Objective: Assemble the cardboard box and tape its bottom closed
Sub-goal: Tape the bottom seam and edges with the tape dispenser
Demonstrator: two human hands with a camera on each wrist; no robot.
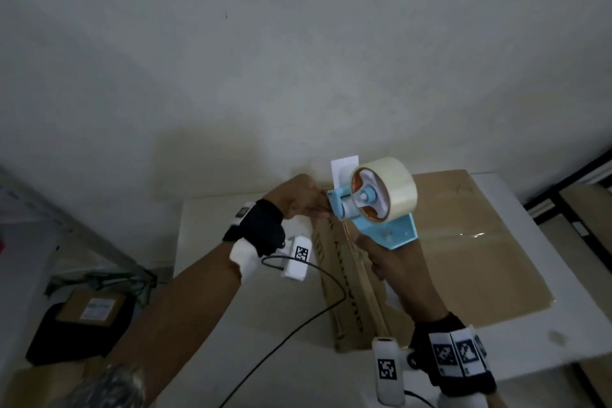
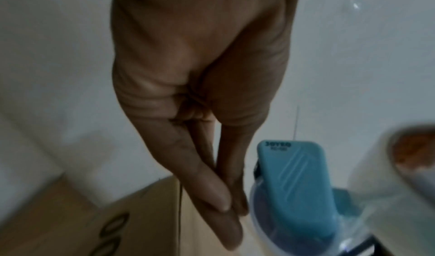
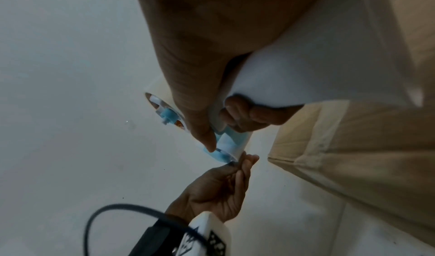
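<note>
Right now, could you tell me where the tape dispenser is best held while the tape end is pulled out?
By its handle, from below, as the right hand grips it. The tape dispenser carries its roll on top and its cutter end faces the left hand, whose fingertips pinch there.

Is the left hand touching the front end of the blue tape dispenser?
Touching. In the right wrist view the left hand's fingers pinch the tape end right at the front end of the blue tape dispenser, with no gap visible between them.
</note>
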